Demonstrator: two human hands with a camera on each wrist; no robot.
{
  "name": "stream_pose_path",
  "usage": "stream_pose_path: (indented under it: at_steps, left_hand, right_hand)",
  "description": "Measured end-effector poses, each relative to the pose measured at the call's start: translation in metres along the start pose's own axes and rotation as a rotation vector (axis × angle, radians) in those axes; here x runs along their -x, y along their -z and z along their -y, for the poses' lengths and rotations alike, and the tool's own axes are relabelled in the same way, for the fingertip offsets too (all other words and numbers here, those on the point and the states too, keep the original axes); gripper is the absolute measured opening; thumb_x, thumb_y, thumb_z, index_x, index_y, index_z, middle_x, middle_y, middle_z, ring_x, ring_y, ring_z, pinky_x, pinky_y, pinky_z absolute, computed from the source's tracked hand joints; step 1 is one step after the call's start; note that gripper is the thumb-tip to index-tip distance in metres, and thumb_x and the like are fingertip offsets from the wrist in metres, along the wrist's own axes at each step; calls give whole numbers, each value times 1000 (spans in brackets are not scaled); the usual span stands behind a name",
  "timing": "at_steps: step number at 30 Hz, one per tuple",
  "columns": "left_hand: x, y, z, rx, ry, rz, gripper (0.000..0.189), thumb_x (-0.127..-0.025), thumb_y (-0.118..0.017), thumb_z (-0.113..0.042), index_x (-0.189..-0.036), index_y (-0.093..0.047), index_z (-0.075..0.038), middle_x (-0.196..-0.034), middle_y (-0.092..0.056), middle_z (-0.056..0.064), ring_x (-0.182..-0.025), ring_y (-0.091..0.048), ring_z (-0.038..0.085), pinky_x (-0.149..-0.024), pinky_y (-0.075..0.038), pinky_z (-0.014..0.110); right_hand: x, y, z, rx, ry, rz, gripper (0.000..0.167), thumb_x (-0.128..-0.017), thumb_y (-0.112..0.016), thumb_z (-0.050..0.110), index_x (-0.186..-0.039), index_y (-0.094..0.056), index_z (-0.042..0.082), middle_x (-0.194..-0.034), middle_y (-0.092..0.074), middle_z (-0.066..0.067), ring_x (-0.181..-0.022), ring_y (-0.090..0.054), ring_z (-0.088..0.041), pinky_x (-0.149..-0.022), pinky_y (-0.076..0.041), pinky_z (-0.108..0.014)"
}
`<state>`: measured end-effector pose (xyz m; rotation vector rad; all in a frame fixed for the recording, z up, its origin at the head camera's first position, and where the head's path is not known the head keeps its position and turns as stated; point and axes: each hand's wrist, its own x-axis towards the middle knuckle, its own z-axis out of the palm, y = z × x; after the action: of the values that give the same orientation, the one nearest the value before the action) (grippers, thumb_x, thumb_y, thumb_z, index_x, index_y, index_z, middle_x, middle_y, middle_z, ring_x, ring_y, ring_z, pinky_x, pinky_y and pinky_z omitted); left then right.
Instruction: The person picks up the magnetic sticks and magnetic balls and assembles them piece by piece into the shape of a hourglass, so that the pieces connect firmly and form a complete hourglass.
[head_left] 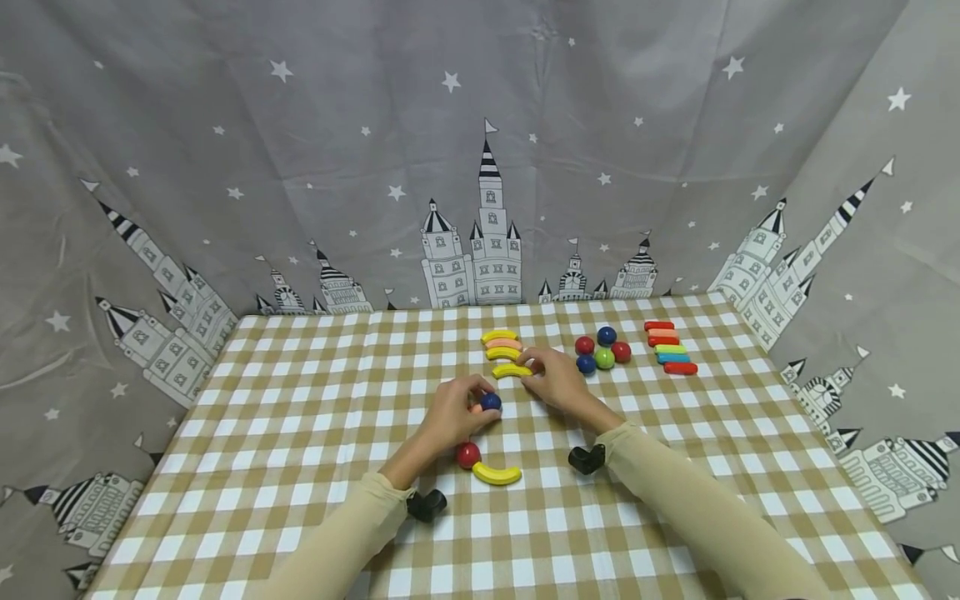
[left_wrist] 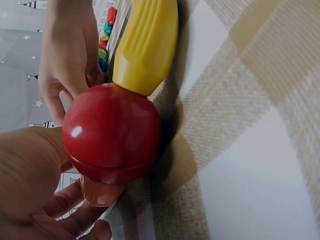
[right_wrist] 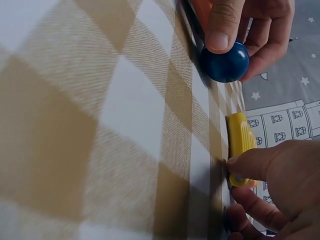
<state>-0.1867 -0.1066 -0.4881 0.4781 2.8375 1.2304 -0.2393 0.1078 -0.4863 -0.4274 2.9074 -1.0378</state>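
Observation:
My left hand (head_left: 450, 408) pinches a dark blue ball (head_left: 491, 402), thumb on one side and fingers on the other. An orange piece (left_wrist: 102, 192), mostly hidden by that hand in the head view, runs from the blue ball to a glossy red ball (head_left: 468, 455). One end of a curved yellow piece (head_left: 497, 474) meets the red ball, and its arc lies on the cloth nearer to me. Farther off to the right, my right hand (head_left: 557, 379) pinches the right end of another curved yellow piece (head_left: 510, 370) between thumb and fingers.
Behind that piece lie several curved pieces, two yellow and a pink one (head_left: 501, 343). Red, blue and green balls (head_left: 604, 358) cluster to the right. Beyond them is a column of straight coloured sticks (head_left: 680, 368). A checked cloth (head_left: 300, 433) covers the table; a grey curtain (head_left: 375, 100) hangs behind.

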Motion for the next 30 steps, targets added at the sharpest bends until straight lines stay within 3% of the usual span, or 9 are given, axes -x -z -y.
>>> stream_pose_path:
  at_steps: [17, 24, 30]
  left_hand:
    - [-1, 4, -4, 8, 51, 15, 31, -84, -88, -18, -109, -72, -10, -94, -67, -1, -79, -57, 15, -71, -47, 30]
    - [-1, 2, -4, 9, 55, 22, 30, -83, -88, -18, -108, -72, -11, -93, -67, -1, -79, -56, 15, -70, -47, 30]
    - [-2, 1, -4, 16, 57, 30, 30, -84, -88, -19, -108, -71, -12, -94, -66, -2, -80, -56, 15, -70, -47, 29]
  right_hand:
    - [22, 15, -15, -30, 86, -23, 23, -83, -80, 5, -104, -73, 12, -92, -69, -7, -79, -59, -19, -74, -50, -36]
    - [20, 13, -15, 3, 133, 11, 32, -88, -81, 13, -119, -72, 9, -101, -69, -10, -85, -59, -21, -76, -49, -37]
    - [13, 15, -13, -1, 109, 79, 34, -92, -76, 11, -125, -70, 12, -112, -72, -10, -97, -65, -24, -89, -54, -43]
